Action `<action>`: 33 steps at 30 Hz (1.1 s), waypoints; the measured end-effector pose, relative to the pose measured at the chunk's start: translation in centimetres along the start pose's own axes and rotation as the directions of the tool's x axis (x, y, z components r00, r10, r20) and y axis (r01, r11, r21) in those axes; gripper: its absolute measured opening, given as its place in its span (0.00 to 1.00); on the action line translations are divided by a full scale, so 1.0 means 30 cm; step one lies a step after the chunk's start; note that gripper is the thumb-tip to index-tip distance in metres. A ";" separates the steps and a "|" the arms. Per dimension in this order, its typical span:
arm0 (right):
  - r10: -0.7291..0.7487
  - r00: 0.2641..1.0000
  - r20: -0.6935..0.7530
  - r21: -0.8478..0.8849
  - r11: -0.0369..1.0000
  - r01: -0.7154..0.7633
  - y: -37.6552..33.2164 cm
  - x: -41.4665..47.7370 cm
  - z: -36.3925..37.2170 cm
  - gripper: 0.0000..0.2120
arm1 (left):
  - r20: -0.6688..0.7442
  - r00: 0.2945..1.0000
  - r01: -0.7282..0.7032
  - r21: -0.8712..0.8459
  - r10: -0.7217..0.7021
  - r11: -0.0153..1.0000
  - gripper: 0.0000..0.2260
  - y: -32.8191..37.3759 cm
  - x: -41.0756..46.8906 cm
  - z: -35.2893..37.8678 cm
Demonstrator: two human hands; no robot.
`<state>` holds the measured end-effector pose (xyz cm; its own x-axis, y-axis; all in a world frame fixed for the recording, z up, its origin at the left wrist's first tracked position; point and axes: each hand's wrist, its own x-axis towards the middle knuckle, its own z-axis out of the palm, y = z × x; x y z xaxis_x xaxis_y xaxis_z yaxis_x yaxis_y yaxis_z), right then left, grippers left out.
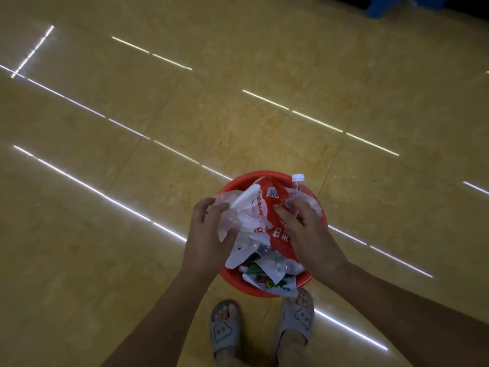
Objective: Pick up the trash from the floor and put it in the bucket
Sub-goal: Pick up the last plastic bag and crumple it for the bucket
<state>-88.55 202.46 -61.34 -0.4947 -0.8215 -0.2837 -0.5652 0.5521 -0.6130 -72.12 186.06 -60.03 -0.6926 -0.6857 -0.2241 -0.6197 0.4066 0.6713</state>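
A red bucket stands on the floor just in front of my feet, piled with plastic bags, wrappers and a clear bottle with a white cap. On top lies a red and white plastic bag. My left hand grips a clear, crumpled piece of plastic at the bucket's left side. My right hand sits on the heap at the right, fingers curled into the clear plastic there. A green and white wrapper hangs over the near rim.
Glossy yellow floor tiles spread all around, with bright light streaks reflected on them. My two feet in grey slippers stand just behind the bucket. A blue object sits at the far top right edge.
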 end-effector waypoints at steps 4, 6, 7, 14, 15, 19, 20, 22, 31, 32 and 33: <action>-0.036 0.988 0.150 -0.130 0.990 0.056 0.041 -0.016 0.091 0.15 | 0.098 0.992 0.071 0.040 -0.074 0.997 0.27 -0.115 -0.067 0.123; -0.070 0.982 0.178 -0.213 0.971 0.108 0.057 -0.025 0.135 0.28 | 0.129 0.985 0.098 0.116 -0.113 0.988 0.27 -0.159 -0.082 0.167; -0.122 0.972 0.200 -0.265 0.949 0.174 0.059 -0.021 0.152 0.36 | 0.137 0.983 0.093 0.178 -0.118 0.980 0.26 -0.176 -0.084 0.182; 0.024 0.922 0.386 -0.492 0.851 0.184 0.025 0.023 0.268 0.37 | 0.278 0.958 -0.150 0.696 -0.070 0.703 0.17 -0.174 -0.055 0.253; 0.047 0.919 0.393 -0.484 0.859 0.163 0.019 0.028 0.276 0.36 | 0.315 0.945 -0.172 0.715 -0.092 0.677 0.17 -0.163 -0.051 0.263; 0.150 0.857 0.494 -0.501 0.854 0.139 0.009 0.042 0.298 0.32 | 0.399 0.901 -0.196 0.729 -0.173 0.656 0.21 -0.165 -0.036 0.308; 0.161 0.848 0.506 -0.504 0.852 0.139 0.011 0.047 0.307 0.32 | 0.418 0.888 -0.201 0.727 -0.191 0.657 0.22 -0.171 -0.028 0.315; 0.178 0.838 0.516 -0.491 0.863 0.119 0.017 0.055 0.327 0.32 | 0.463 0.859 -0.227 0.728 -0.219 0.647 0.23 -0.183 -0.014 0.321; 0.298 0.808 0.508 -0.517 0.856 0.009 -0.043 0.055 0.344 0.37 | 0.641 0.739 -0.268 0.564 -0.209 0.781 0.25 -0.139 0.076 0.229; 0.293 0.807 0.513 -0.514 0.858 0.015 -0.049 0.055 0.326 0.37 | 0.621 0.757 -0.211 0.527 -0.204 0.823 0.24 -0.130 0.080 0.212; 0.284 0.804 0.523 -0.506 0.862 0.025 -0.054 0.054 0.308 0.36 | 0.593 0.781 -0.162 0.496 -0.197 0.853 0.21 -0.121 0.081 0.197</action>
<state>-82.33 198.93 -67.63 -0.2130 -0.5786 -0.7873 -0.8339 0.5276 -0.1622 -73.74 186.48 -67.19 -0.6374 -0.2573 -0.7263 -0.5999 0.7573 0.2581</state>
